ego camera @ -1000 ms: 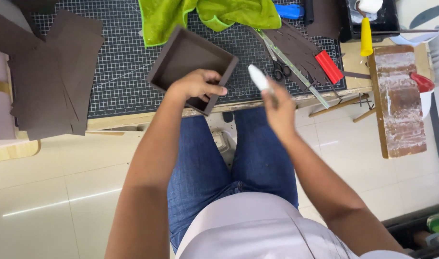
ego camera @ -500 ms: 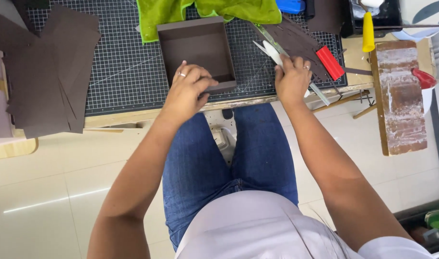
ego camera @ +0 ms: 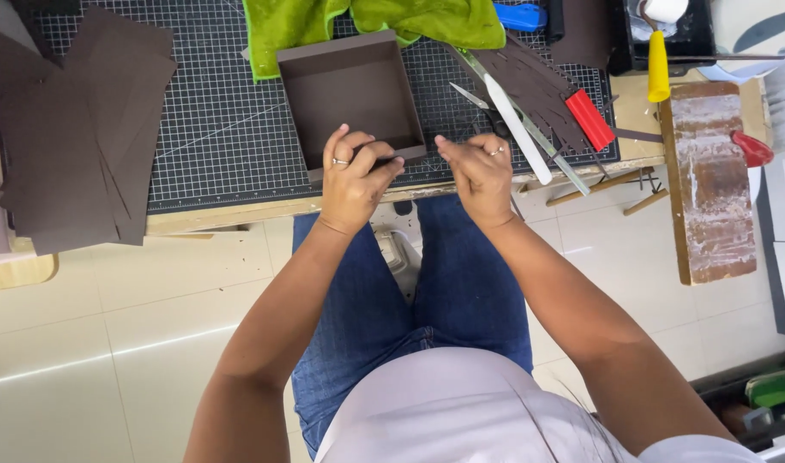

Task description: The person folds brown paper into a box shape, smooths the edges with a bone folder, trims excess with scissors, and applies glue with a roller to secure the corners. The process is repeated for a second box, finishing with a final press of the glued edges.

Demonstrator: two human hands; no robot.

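- Seen from above: dark brown shallow box (ego camera: 351, 94), open side up, lying flat on a gridded cutting mat (ego camera: 212, 129) that covers the surface.
- Left hand (ego camera: 354, 176) at the box's near wall, thumb and fingers closed together on that wall's edge near its middle; likely pinching to press a covering or seam down, though the exact contact is hidden under the fingers.
- Right hand (ego camera: 478, 171) just beside the left grip, past the box's near right corner, fingers curled loosely inward; whether anything small is pinched there cannot be told.
- Box bottom resting on the mat, presumably so the wall can be pressed against something firm while the far walls stay free.
- Box nearly square; slightly longer axis running away from the grip toward the far edge of the surface, turned a little clockwise against the mat's grid; opening facing straight up.
- Beyond the box, away from the grip: a crumpled green cloth (ego camera: 384, 21).
- Right of the right grip, within easy reach: a white flat folding tool (ego camera: 517, 129), scissors (ego camera: 478, 103), a metal ruler (ego camera: 529, 129) and a red cutter (ego camera: 589, 120) lying on dark strips.
- Far left of the left grip: a fanned stack of dark brown sheets (ego camera: 75, 129).
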